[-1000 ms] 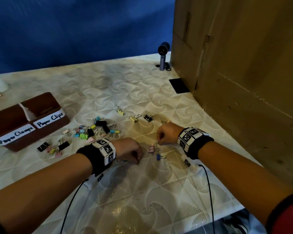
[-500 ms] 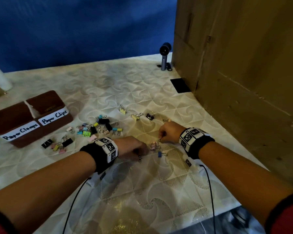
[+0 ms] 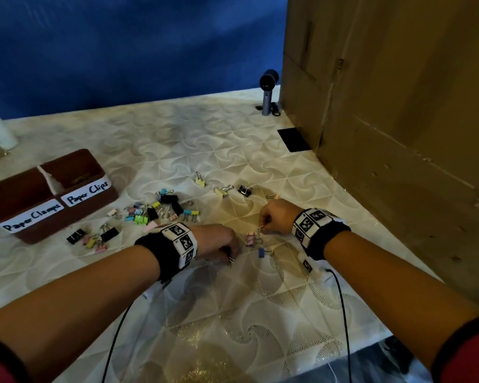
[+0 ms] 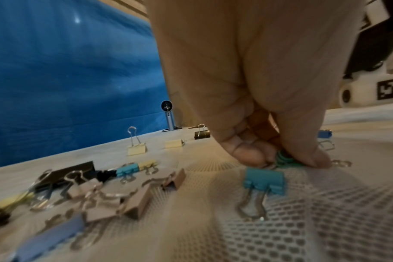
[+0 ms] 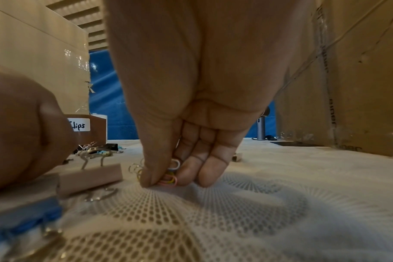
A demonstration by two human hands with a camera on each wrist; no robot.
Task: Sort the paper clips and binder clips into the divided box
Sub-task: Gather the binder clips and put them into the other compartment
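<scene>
White quilted mesh-pattern mattress cover [image 3: 177,150] fills frame; blue backdrop [image 3: 122,45] along top, large cardboard box [image 3: 398,106] at right, small grey camera on stand [image 3: 268,92] at its corner.

Left hand [image 3: 219,241] at centre, fingertips pinching green paper clips [image 4: 284,159] down on fabric.

Right hand [image 3: 277,217] just right of it, pinching bundle of coloured paper clips [image 5: 171,177] (pink, yellow, white).

Brown divided box [image 3: 39,225] at left edge, labelled "Paper Clamps" and "Paper Clips".

Binder clips [image 3: 161,208] scattered between box and hands.
</scene>
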